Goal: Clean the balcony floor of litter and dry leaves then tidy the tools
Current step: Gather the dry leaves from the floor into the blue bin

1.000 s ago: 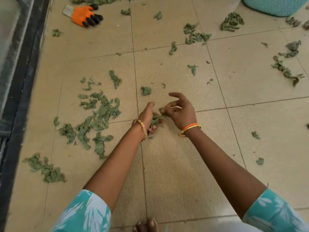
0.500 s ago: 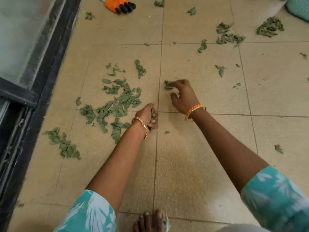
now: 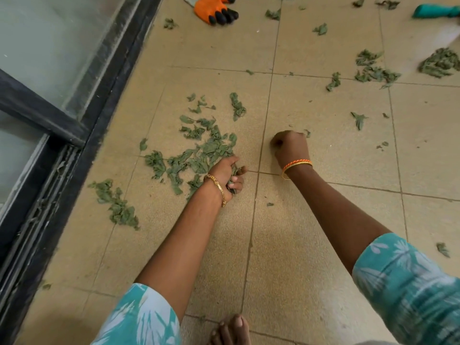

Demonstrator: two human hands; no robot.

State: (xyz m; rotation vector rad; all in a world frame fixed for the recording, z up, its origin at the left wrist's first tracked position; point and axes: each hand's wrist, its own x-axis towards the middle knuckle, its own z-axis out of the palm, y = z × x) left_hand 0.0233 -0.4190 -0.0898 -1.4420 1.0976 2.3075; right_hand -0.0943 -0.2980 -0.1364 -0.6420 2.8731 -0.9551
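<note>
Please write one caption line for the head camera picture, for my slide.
Left hand holds gathered leaves; right hand curls above tiled floor.

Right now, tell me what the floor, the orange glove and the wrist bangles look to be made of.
Floor: beige tiles, probably ceramic, matte and finely textured, with grout lines between squares.
Orange glove: looks like a rubbery coated work glove, with black claw-like fingertips, possibly hard plastic.
Left bangle: gold-coloured metal, shiny, linked.
Right bangles: one thin gold-coloured ring, likely metal, beside an orange band of unclear material.

Two hands (image 3: pixel 227 174), one orange glove (image 3: pixel 214 9)
</note>
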